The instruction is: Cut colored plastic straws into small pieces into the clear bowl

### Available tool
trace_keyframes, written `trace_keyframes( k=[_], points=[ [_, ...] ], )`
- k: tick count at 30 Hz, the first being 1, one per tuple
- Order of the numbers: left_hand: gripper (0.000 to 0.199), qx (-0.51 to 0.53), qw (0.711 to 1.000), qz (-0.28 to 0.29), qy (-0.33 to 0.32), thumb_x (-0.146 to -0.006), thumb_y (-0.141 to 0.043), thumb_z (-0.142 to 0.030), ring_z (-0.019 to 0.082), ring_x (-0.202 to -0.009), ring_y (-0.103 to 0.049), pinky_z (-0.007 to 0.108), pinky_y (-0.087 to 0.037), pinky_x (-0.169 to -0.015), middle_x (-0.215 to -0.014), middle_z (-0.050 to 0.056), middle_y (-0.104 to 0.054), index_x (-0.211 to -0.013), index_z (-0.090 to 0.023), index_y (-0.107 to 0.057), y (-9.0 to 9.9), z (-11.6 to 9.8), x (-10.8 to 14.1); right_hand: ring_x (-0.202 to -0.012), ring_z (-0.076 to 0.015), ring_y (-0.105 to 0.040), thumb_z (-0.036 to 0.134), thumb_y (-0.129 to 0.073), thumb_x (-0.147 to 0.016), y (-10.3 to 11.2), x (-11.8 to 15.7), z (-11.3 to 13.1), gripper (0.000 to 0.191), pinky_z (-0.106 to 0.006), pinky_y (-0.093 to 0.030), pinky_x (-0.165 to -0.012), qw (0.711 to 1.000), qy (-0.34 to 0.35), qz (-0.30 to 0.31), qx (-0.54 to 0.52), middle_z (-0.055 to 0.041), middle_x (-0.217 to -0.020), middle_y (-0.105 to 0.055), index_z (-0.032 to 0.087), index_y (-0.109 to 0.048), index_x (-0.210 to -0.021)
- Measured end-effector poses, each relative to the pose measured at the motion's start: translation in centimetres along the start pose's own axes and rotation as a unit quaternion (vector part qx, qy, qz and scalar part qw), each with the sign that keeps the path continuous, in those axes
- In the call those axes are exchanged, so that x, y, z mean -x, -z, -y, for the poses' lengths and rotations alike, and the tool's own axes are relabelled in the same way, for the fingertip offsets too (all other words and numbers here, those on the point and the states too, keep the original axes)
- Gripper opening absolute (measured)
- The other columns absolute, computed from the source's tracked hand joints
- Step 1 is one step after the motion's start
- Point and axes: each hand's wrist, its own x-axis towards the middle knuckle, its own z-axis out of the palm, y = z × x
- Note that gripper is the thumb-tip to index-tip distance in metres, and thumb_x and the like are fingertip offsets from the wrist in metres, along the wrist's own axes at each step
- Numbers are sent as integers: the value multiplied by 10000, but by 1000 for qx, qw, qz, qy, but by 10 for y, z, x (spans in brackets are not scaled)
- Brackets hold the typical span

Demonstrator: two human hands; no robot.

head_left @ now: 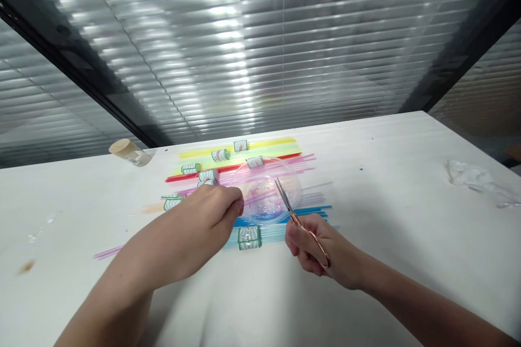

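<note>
My left hand (215, 209) is closed around a few thin pink plastic straws (108, 252). Their short ends poke out on the right over a clear round bowl (298, 181), and their long ends trail out left beneath my forearm. In my right hand (317, 244) is a pair of rose-gold scissors (288, 203), blades up and slightly parted, just right of the bowl's middle. Small clear and coloured pieces lie inside the bowl; single ones are too small to make out. The blades and the straw ends look apart.
Bundles of coloured straws with paper labels lie around the bowl: yellow (277, 143), red (179, 178), blue (321, 210) and light blue (271, 234). A cork-topped jar (130, 153) is at the back left. Crumpled clear plastic (472, 176) lies right, before a glass wall with blinds (260, 54).
</note>
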Motion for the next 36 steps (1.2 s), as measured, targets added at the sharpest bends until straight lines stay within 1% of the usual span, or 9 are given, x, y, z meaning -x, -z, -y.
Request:
trace_keyframes(
  k=[4,10,17,21,26,29,31,33,36],
  points=[
    [343,1,1000,-2,-10,-967,-311,-347,178,-706,-517,316,-394,-627,-740,10,-592,-741,-213,-531,1,-3,0,-389,-49,-213,709,-504,-863,1,3,3,562,-237,-170,-421,1000,16,10,-8,110,-398,-333,205,-403,-634],
    [341,5,1000,2,-6,-974,-310,-357,173,-691,-506,316,-376,-610,-728,3,-579,-732,-215,-505,1,-6,1,-419,-57,-206,666,-538,-874,5,8,8,522,-248,-155,-443,997,66,18,-18,106,-451,-321,204,-423,-663],
    [337,13,1000,-4,-19,-982,-300,-355,163,-673,-484,318,-379,-626,-713,-13,-554,-730,-218,-476,3,-9,2,-395,-55,-204,668,-462,-912,3,3,5,525,-235,-185,-424,1000,-11,11,10,108,-405,-354,202,-429,-673],
    [331,17,999,-26,-37,-979,-312,-347,155,-649,-458,312,-373,-613,-690,-17,-524,-712,-214,-455,5,-10,2,-388,-57,-184,691,-446,-902,5,3,6,532,-240,-153,-410,1000,-10,-3,-2,115,-402,-321,205,-432,-684],
    [340,3,1000,-20,-22,-978,-309,-348,162,-658,-472,324,-374,-626,-690,-14,-542,-707,-213,-463,4,-10,2,-442,-60,-199,623,-593,-864,7,9,9,490,-250,-144,-441,998,29,45,-16,111,-476,-295,204,-421,-677],
    [339,-3,1000,-17,-19,-978,-309,-354,165,-667,-477,326,-370,-622,-705,-11,-553,-716,-214,-471,3,-10,2,-451,-60,-197,646,-613,-836,5,11,11,507,-247,-148,-444,996,38,63,-44,109,-508,-284,207,-414,-677],
    [345,-3,1000,-17,-20,-979,-309,-360,163,-662,-475,325,-367,-615,-701,-11,-552,-714,-213,-473,3,-11,2,-444,-58,-188,668,-598,-832,3,10,14,524,-245,-154,-443,996,55,48,-55,114,-495,-278,210,-402,-666],
    [357,0,1000,-22,-21,-981,-307,-367,162,-657,-472,323,-367,-611,-694,-9,-546,-703,-210,-467,3,-11,2,-434,-57,-183,702,-581,-816,1,9,16,546,-243,-159,-440,996,67,12,-64,119,-480,-276,216,-387,-660],
    [368,7,999,-40,-24,-985,-301,-383,163,-659,-468,324,-376,-620,-698,-7,-542,-704,-211,-466,2,-10,2,-444,-65,-188,736,-556,-805,0,7,17,563,-244,-160,-444,997,54,-22,-51,115,-483,-279,221,-375,-664]
  ],
)
